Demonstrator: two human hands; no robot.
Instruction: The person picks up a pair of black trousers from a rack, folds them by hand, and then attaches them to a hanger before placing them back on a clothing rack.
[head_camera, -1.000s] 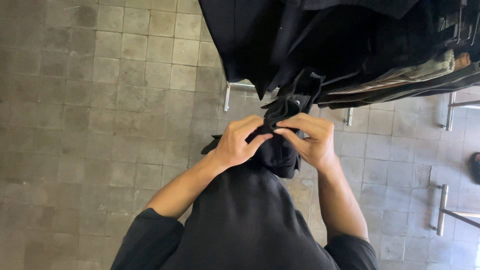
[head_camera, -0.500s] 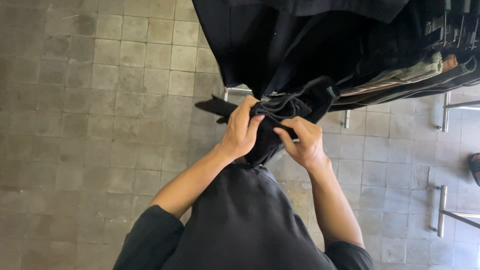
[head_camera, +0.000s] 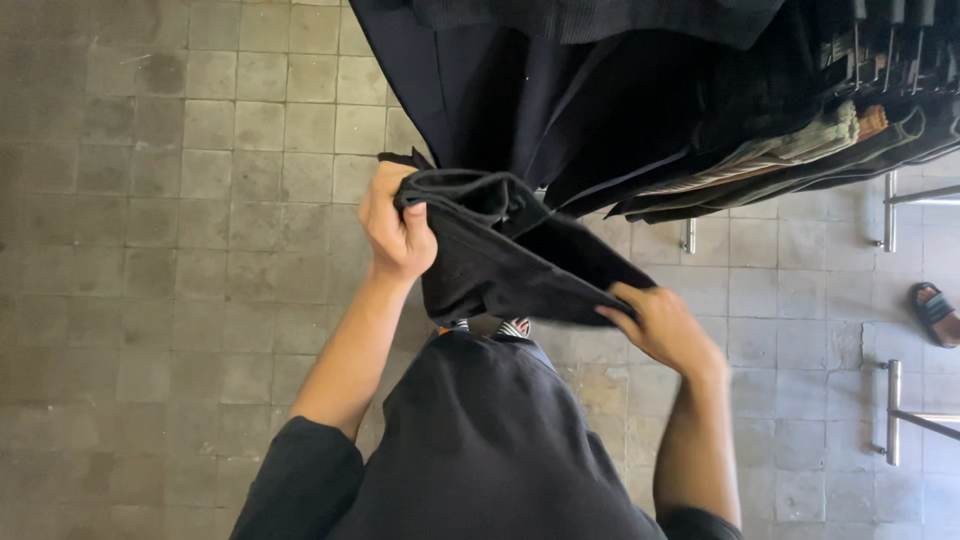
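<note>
Dark garment (head_camera: 500, 260), soft woven cloth, is being held in front of the person's chest, just below a rack of hanging clothes (head_camera: 640, 90) and above a tiled floor (head_camera: 180, 200). The left hand (head_camera: 395, 225) is closing fully around a bunched, rolled edge at the garment's upper left, fingers wrapping over the fold and thumb pressing on top. The right hand (head_camera: 660, 325) is pinching the lower right edge, fingertips tucking under the cloth; how tightly it is closing cannot be judged with certainty, since the hand is blurring slightly. Between the two hands the cloth is sagging into a slack panel.

Handling, as judged: the fabric is looking light and limp, offering no stiffness of its own, not fragile, and unlikely to slip once gathered. A thickened hem or seam is offering the surest hold; a flat single layer would be pulling loose more easily.

A metal rack leg (head_camera: 892, 415) and a sandal (head_camera: 935, 312) are lying well apart at the right.
</note>
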